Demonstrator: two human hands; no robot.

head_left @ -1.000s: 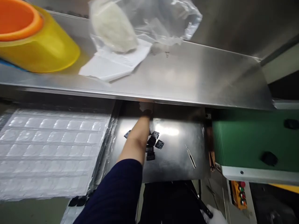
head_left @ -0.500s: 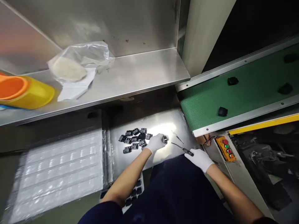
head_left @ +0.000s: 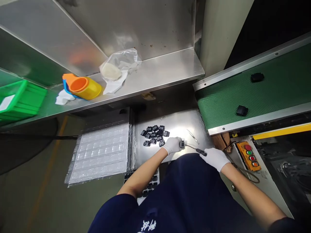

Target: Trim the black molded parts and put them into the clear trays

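Note:
My left hand (head_left: 173,145), in a white glove, grips a small black plastic part (head_left: 182,144) just above the metal worktop (head_left: 143,154). The white-gloved right hand (head_left: 215,158) is closed around a hand tool with a black handle (head_left: 201,152) and a thin, slightly bent metal shaft. Its tip points left and is at or very near the black part; whether they touch I cannot tell. A pile of similar black parts (head_left: 154,134) lies left of my hands. Beyond them on the worktop rests a slim, pen-like metal tool (head_left: 193,136).
A green conveyor belt (head_left: 225,100) carrying black parts runs at the right, with an orange button box (head_left: 249,156) below it. Clear plastic trays (head_left: 102,152) are stacked at left. On the steel shelf (head_left: 167,69) sit a yellow cup (head_left: 93,89), a plastic bag (head_left: 126,60) and a green bin (head_left: 31,97).
The view has swung left, bringing the green bin into sight. The tool's tip has come closer to the part in my left hand. Parts on the belt have shifted.

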